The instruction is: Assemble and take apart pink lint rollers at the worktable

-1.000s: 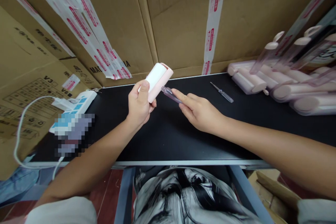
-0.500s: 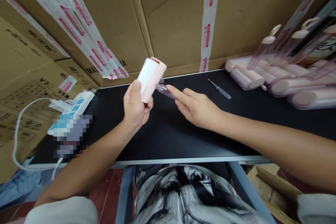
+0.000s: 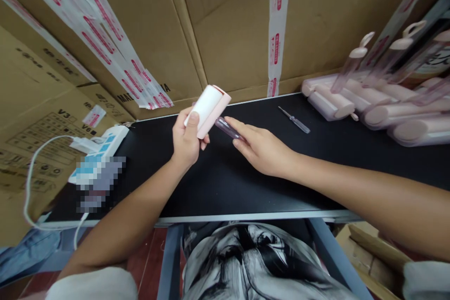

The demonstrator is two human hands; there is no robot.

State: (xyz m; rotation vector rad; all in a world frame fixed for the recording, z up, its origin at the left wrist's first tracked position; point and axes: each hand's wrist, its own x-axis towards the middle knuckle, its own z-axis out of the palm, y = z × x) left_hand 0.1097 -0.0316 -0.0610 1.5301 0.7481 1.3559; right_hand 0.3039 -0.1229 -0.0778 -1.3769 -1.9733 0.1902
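My left hand (image 3: 188,139) is closed round a pink lint-roller head (image 3: 210,109) with a white roll, held tilted above the black tabletop (image 3: 228,183). My right hand (image 3: 262,149) grips a clear pinkish handle (image 3: 228,128), its index finger stretched along it. The handle's tip touches the lower end of the roller head.
A small clear-handled screwdriver (image 3: 294,120) lies on the tabletop behind my right hand. A pile of pink lint rollers and clear handles (image 3: 379,108) fills the right side. A white power strip (image 3: 103,143) with a cable sits at the left. Taped cardboard boxes (image 3: 228,28) wall the back.
Both hands dropped slightly and the roller head tilted further to the right; the handle's tip stays pressed at the roller's lower end.
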